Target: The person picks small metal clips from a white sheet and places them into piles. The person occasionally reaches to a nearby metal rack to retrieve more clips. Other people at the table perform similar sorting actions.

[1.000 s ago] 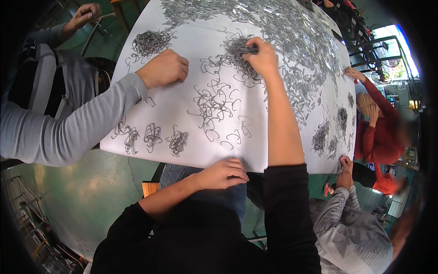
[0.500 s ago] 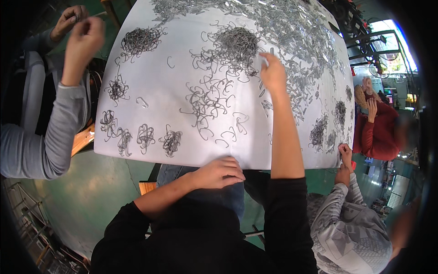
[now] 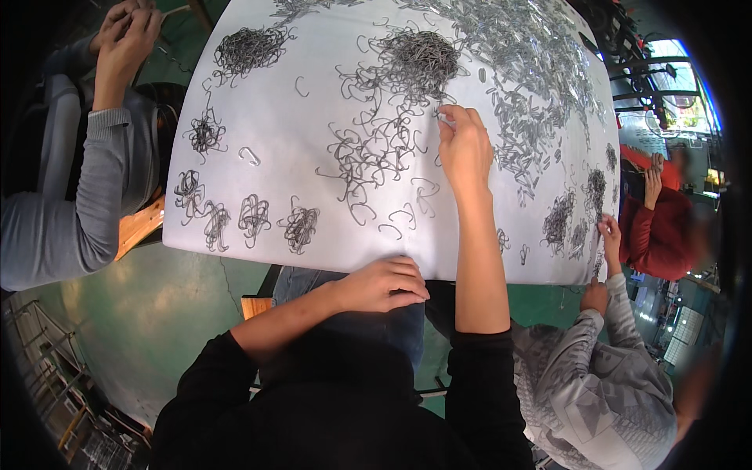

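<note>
My right hand [image 3: 466,149] is over the white table [image 3: 305,149], at the right side of a scatter of bent dark wire hooks [image 3: 380,153]. Its thumb and forefinger are bent toward each other with a small gap, and I make out nothing held between them. Just beyond the fingertips lies a dense heap of wire hooks [image 3: 423,59]. By the table's near edge rests my left hand [image 3: 384,283], palm down, fingers loosely bent and holding nothing visible.
Narrow shiny metal loops [image 3: 517,102] cover the table's far right. Small hook piles [image 3: 299,227] lie along the near left, with a larger hook pile [image 3: 251,51] at the far left. Co-workers' hands [image 3: 125,43] are at left, and another worker's hand [image 3: 611,235] is at right.
My right hand has drawn back from the hook heap toward me and slightly left, its fingers more bent. My left hand stays by the table edge. The view has shifted slightly.
</note>
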Demonstrator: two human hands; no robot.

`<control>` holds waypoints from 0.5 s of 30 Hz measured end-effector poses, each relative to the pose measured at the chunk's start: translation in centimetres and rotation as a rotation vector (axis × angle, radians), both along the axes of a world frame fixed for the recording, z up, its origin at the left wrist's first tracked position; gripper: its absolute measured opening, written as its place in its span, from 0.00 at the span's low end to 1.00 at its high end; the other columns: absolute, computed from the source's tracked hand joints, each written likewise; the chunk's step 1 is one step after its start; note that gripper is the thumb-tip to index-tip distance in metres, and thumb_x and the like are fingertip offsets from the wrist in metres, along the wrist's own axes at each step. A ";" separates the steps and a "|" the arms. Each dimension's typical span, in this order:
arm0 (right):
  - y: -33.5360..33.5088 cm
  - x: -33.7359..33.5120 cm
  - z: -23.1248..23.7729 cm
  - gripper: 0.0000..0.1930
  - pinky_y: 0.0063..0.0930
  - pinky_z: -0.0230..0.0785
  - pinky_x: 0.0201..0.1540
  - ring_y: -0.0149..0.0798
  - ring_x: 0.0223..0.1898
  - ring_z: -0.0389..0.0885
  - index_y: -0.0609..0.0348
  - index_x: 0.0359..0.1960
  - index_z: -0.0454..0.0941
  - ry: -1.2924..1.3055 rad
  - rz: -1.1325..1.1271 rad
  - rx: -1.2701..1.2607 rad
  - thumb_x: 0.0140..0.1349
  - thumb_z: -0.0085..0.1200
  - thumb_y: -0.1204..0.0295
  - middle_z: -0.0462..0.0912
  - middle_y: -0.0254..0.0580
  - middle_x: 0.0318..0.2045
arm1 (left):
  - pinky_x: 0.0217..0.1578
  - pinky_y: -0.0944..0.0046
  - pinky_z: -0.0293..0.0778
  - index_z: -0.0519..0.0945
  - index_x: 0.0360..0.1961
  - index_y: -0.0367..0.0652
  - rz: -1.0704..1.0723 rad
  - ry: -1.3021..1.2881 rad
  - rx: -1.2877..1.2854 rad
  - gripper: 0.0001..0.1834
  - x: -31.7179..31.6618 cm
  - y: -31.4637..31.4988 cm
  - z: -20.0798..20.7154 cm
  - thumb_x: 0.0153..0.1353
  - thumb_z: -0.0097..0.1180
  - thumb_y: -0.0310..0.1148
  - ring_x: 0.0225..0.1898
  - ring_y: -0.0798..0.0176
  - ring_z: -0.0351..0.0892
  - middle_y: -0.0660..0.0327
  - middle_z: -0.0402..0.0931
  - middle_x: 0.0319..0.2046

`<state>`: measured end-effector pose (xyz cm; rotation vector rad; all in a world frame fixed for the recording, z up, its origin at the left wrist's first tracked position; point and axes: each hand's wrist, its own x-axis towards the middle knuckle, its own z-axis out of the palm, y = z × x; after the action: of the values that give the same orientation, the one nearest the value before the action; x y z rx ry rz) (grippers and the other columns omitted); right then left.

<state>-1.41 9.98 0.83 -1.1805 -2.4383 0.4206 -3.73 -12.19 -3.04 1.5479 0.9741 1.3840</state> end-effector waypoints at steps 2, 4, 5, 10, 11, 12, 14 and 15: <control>0.0 0.2 -0.2 0.09 0.39 0.73 0.40 0.46 0.38 0.82 0.56 0.40 0.81 -0.009 0.009 -0.082 0.58 0.55 0.77 0.81 0.41 0.37 | 0.42 0.61 0.74 0.84 0.33 0.41 0.004 0.001 0.001 0.06 0.0 0.0 -0.1 0.53 0.66 0.24 0.38 0.58 0.77 0.62 0.80 0.32; -0.3 0.9 -0.5 0.08 0.38 0.74 0.37 0.45 0.36 0.82 0.55 0.40 0.81 -0.063 0.000 -0.150 0.58 0.56 0.76 0.82 0.42 0.36 | 0.43 0.62 0.73 0.84 0.34 0.42 0.004 -0.001 0.005 0.05 0.0 0.0 -0.2 0.55 0.65 0.26 0.38 0.59 0.77 0.63 0.80 0.32; -0.3 1.3 -0.6 0.08 0.38 0.74 0.38 0.45 0.36 0.82 0.55 0.39 0.81 -0.030 0.004 -0.155 0.58 0.57 0.76 0.82 0.41 0.36 | 0.43 0.62 0.73 0.84 0.34 0.42 0.006 -0.005 0.007 0.05 0.1 -0.1 -0.2 0.56 0.64 0.28 0.38 0.59 0.77 0.64 0.80 0.32; 0.2 0.8 -0.6 0.05 0.37 0.74 0.39 0.44 0.37 0.83 0.54 0.34 0.84 0.066 0.062 -0.282 0.57 0.58 0.73 0.84 0.42 0.36 | 0.42 0.61 0.74 0.83 0.34 0.41 -0.004 0.007 0.031 0.06 0.0 0.0 -0.4 0.54 0.65 0.25 0.38 0.58 0.77 0.62 0.80 0.32; 0.6 -0.1 -0.5 0.05 0.37 0.74 0.40 0.44 0.38 0.83 0.53 0.34 0.84 0.049 0.082 -0.285 0.57 0.59 0.71 0.84 0.42 0.36 | 0.42 0.61 0.74 0.83 0.33 0.41 -0.005 0.011 0.036 0.07 0.0 0.0 -0.4 0.53 0.66 0.24 0.38 0.57 0.78 0.62 0.80 0.32; 0.9 -1.3 -0.5 0.06 0.37 0.74 0.41 0.44 0.38 0.83 0.52 0.34 0.85 0.028 0.092 -0.297 0.57 0.59 0.69 0.85 0.42 0.37 | 0.42 0.61 0.74 0.83 0.33 0.41 -0.006 0.009 0.031 0.06 0.0 0.0 -0.4 0.53 0.66 0.24 0.38 0.57 0.78 0.61 0.80 0.32; 0.9 -3.5 -0.1 0.07 0.37 0.74 0.43 0.45 0.39 0.84 0.51 0.35 0.86 -0.099 0.053 -0.329 0.56 0.60 0.67 0.85 0.43 0.39 | 0.41 0.60 0.74 0.83 0.33 0.41 -0.003 0.009 0.020 0.06 0.0 -0.1 -0.3 0.53 0.66 0.24 0.38 0.57 0.77 0.61 0.80 0.32; 1.0 -4.6 0.2 0.08 0.37 0.74 0.44 0.46 0.40 0.84 0.52 0.35 0.86 -0.208 0.003 -0.347 0.56 0.60 0.66 0.85 0.44 0.39 | 0.41 0.61 0.74 0.83 0.33 0.41 0.000 0.011 0.020 0.05 0.0 -0.1 -0.3 0.54 0.65 0.25 0.38 0.58 0.77 0.62 0.80 0.32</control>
<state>-6.01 10.94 1.07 -1.4222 -2.6150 0.7826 -3.68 -12.29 -3.38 1.5719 0.9687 1.3908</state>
